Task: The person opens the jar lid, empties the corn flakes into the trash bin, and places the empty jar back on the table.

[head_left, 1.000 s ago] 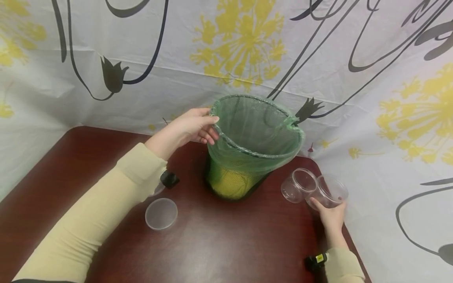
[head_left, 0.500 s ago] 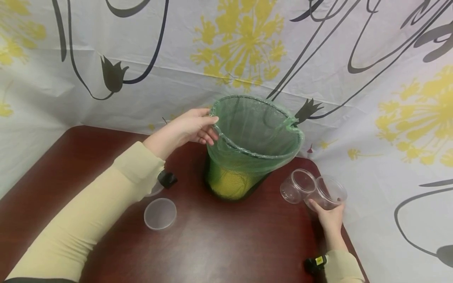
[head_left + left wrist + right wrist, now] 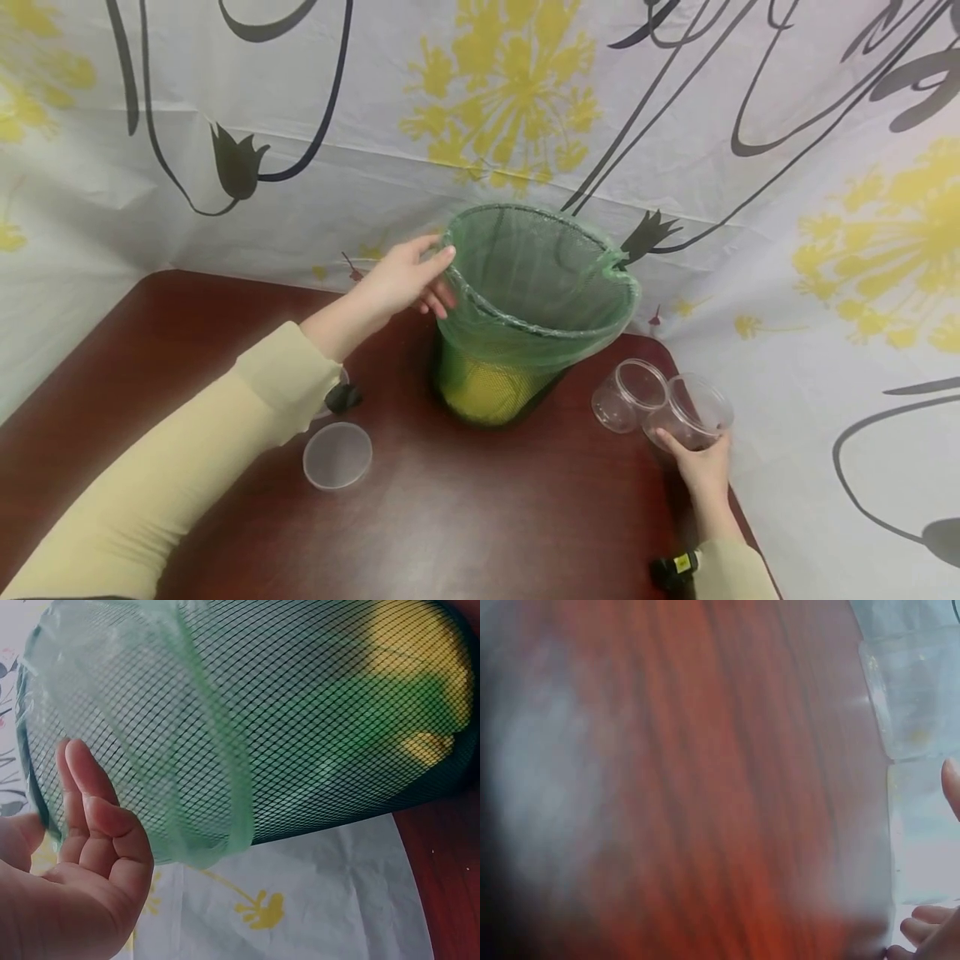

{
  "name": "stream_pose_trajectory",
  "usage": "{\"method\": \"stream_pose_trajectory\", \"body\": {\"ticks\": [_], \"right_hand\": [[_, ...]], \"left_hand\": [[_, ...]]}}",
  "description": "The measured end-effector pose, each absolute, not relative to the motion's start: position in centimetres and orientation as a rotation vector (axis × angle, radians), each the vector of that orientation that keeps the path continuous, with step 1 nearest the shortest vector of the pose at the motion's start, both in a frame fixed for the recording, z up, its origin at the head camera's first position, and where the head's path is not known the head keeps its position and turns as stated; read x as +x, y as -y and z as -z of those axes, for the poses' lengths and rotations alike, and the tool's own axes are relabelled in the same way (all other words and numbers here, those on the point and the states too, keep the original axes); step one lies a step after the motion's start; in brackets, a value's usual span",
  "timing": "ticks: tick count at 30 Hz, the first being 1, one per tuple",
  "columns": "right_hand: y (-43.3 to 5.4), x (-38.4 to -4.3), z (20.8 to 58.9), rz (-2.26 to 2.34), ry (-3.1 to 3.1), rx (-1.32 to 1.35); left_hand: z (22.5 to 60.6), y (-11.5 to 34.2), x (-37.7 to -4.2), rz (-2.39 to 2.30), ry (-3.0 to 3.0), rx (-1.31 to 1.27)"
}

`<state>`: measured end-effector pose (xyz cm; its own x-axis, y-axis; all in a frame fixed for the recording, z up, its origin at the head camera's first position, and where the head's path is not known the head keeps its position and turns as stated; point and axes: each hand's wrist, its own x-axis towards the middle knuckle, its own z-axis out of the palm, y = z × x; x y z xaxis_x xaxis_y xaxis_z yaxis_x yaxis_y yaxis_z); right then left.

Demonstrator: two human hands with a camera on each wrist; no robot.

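My left hand (image 3: 408,275) is at the left rim of a wire-mesh wastebasket (image 3: 491,354), thumb on one side of the rim and fingers along the outside. A thin green bag (image 3: 217,742) lines the basket and folds over its rim. Something yellow (image 3: 420,675) shows through the mesh near the bottom. At the table's right edge, my right hand (image 3: 705,467) holds a clear plastic jar (image 3: 688,408) between thumb and fingers. A second clear jar (image 3: 621,398) stands right beside it on the left. Both jars look lidless.
A round translucent lid (image 3: 337,456) lies on the dark red table (image 3: 480,500), left of the middle. Another clear round piece is partly hidden behind the left wrist camera (image 3: 343,398). Patterned white cloth (image 3: 322,167) hangs behind the table and along its right side.
My left hand has shifted slightly left at the rim, and its lower fingers have loosened and moved down a little. The right hand stays on its jar; wastebasket and jars keep their places.
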<state>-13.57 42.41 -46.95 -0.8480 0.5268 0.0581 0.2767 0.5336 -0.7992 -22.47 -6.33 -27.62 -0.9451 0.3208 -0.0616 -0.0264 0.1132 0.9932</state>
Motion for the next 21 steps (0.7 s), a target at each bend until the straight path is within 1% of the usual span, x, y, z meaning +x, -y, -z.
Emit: {"method": "stream_pose_trajectory", "body": {"ticks": [5, 9, 14, 17, 21], "right_hand": [[-42.3, -13.3, 46.7, -1.166, 2.521, -0.624], [-41.8, -13.2, 46.0, -1.155, 2.487, -0.536], [-41.1, -12.9, 44.4, -1.175, 2.449, -0.552], [-40.9, -12.7, 43.3, -1.173, 2.439, -0.605], [-40.4, -12.2, 42.1, -1.058, 2.401, -0.493]], "left_hand": [[28.3, 6.6, -22.1, -1.912, -2.191, 0.335], [28.8, 7.1, -21.7, -1.898, -2.252, 0.368], [29.6, 8.4, -20.9, -1.871, -2.314, 0.389], [30.3, 9.4, -20.2, -1.794, -2.394, 0.403], [31.6, 10.9, -18.9, -1.599, -2.561, 0.463]]}}
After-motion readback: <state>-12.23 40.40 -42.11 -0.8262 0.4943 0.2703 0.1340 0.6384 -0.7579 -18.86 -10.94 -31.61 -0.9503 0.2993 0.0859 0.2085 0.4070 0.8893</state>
